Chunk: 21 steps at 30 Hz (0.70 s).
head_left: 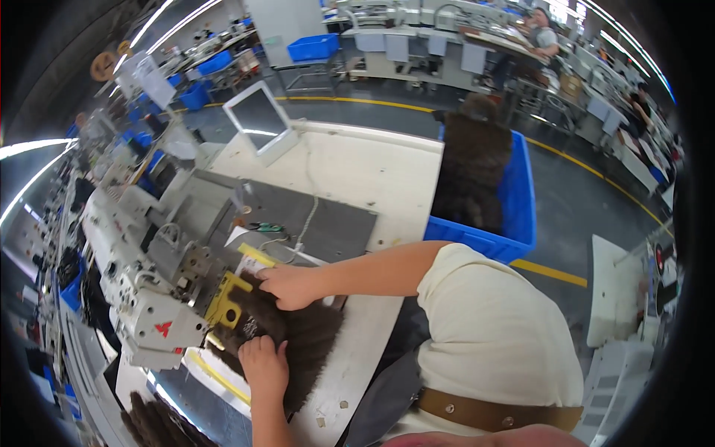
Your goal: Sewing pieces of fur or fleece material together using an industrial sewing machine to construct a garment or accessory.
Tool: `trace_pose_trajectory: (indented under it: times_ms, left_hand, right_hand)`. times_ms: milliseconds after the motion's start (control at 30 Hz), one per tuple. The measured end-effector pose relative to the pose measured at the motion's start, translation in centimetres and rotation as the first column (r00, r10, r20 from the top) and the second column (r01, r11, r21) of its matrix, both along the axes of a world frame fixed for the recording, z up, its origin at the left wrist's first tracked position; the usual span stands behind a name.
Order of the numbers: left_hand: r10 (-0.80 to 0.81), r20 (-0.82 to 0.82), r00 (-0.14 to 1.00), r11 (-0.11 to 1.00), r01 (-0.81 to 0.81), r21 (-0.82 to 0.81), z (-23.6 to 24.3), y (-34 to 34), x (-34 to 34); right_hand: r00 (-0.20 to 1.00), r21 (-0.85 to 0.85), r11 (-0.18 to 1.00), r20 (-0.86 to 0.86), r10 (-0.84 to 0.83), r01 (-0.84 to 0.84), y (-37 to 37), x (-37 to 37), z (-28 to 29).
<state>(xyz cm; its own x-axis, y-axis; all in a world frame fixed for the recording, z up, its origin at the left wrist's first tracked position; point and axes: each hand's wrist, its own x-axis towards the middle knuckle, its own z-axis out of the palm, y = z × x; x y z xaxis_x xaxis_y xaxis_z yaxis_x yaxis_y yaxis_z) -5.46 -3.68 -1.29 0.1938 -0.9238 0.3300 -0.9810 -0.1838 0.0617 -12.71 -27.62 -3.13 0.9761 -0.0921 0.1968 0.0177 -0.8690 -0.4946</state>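
Observation:
A dark brown fur piece (316, 339) lies at the front of a white sewing machine (138, 279), partly under its yellow guard plate (226, 299). My right hand (292, 287) grips the far part of the fur, its fingers curled down beside the yellow plate. Nearer to me, my left hand (264, 365) holds the fur close to the machine's head, fingers bent onto it and thumb apart. The fingertips of both hands are partly sunk in the pile. The needle area is hidden by the machine head and the fur.
Green-handled snips (266, 227) lie on the grey panel (339, 223) of the white worktable (372, 171). A white-framed panel (258, 119) stands at the table's far edge. Right of the table, a blue bin (523, 194) holds brown fur. More fur (160, 425) hangs at lower left.

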Motion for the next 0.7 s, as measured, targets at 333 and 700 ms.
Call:
trace_pose_trajectory:
  times_ms: [333,700]
  left_hand:
    - [-0.125,0.061,0.99,0.964,0.136,-0.231,-1.0,2.7,-0.6]
    - [-0.586,0.156,0.795,0.755,0.606,-0.251,1.5,3.1,-4.2]
  right_hand:
    - [0.882,0.864,0.174,-0.464,-0.083,0.472,3.5,-6.3,3.6]
    - [0.906,0.428,0.882,0.266,-0.33,0.195,2.6,-13.6,8.2]
